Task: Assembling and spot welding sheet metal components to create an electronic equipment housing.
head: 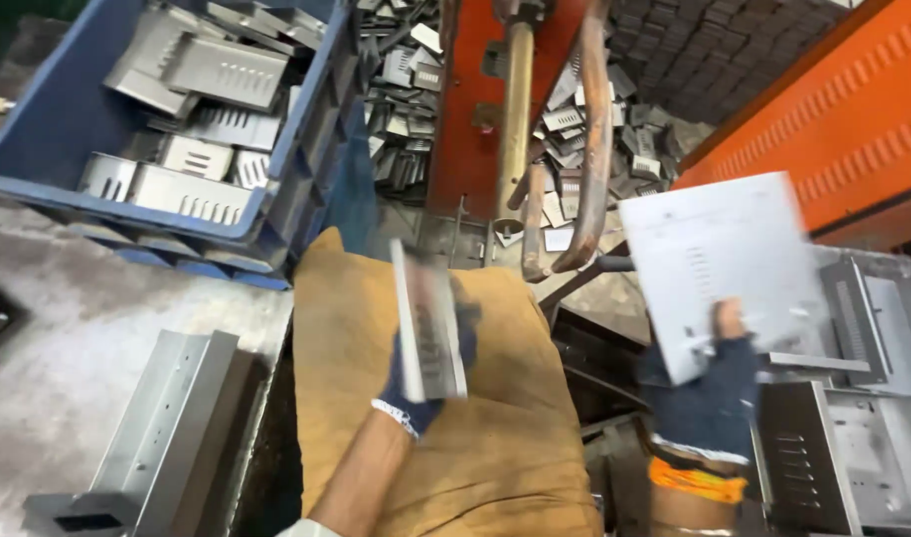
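Right now you hold two sheet-metal pieces, one in each gloved hand, in front of the orange welding machine (495, 109) whose two copper arms (594, 149) curve down at the middle of the view.

Your left hand (430, 373), in a dark blue glove with a white cuff, is clenched around a narrow slotted metal panel (427, 323). The panel stands nearly upright, edge toward you, just below and left of the machine, over the tan cloth (475, 438) that drapes down beneath it. Your forearm rises from the lower middle, bare below the cuff.

Your right hand (709, 393), also in a dark blue glove, grips the lower edge of a flat pale metal plate (719, 264), thumb showing on its face. The plate is blurred, tilted, and sits right of the machine, in front of the orange louvred housing (853, 109).

Left of the machine, one blue plastic crate (306, 169) holds several louvred metal parts; the count is unclear, since they overlap. Behind the machine lies a loose heap of small metal pieces (406, 89), too many to count. One long grey channel section (167, 428) rests on the metal bench well left of the cloth. Right of your right hand, a few formed metal boxes (853, 418) are stacked.
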